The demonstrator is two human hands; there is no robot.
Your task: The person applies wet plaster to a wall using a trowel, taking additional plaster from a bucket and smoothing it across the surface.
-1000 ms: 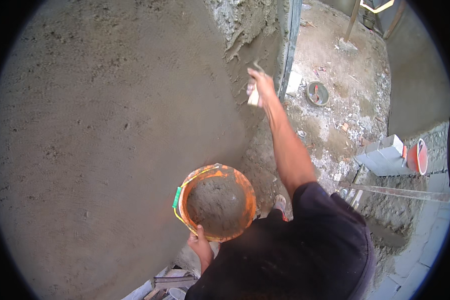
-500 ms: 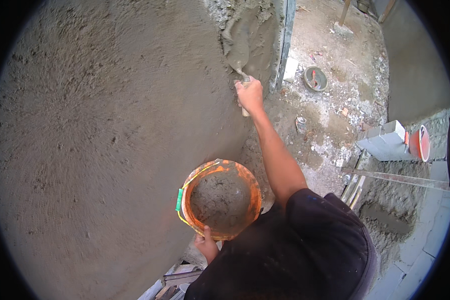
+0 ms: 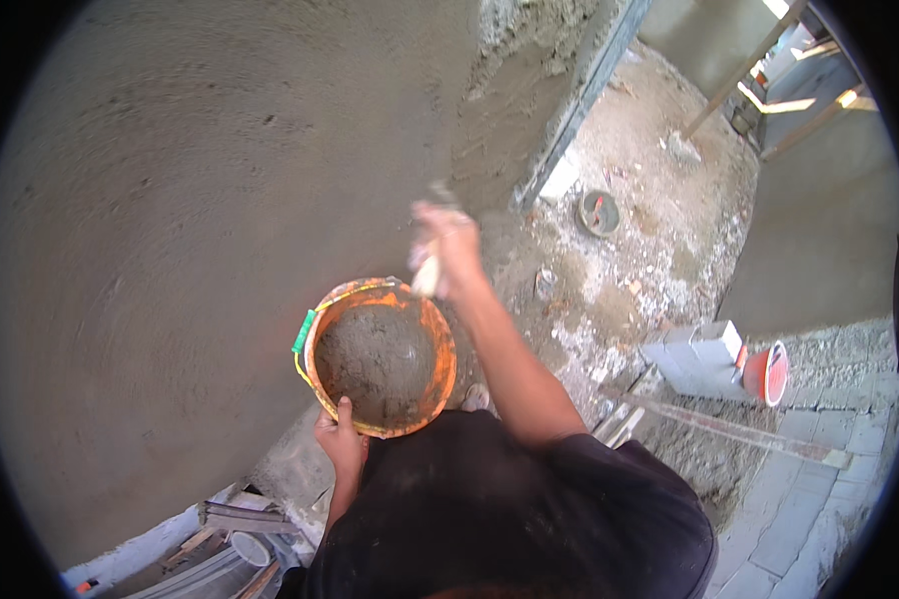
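Head view: down from the wall point(image 3: 220, 250) came the right hand point(image 3: 453, 243), gripping a trowel point(image 3: 427, 276), mortar point(image 3: 375, 357) now within reach; left hand point(image 3: 341, 439) clutched the bucket point(image 3: 442, 349).

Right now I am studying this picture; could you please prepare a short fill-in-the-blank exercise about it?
The left hand holds the orange bucket, whose handle grip is coloured ____.
The pale-handled tool is in the other hand, the ____ one.
The largest grey wall is on the picture's ____ side.
Missing words: green; right; left.
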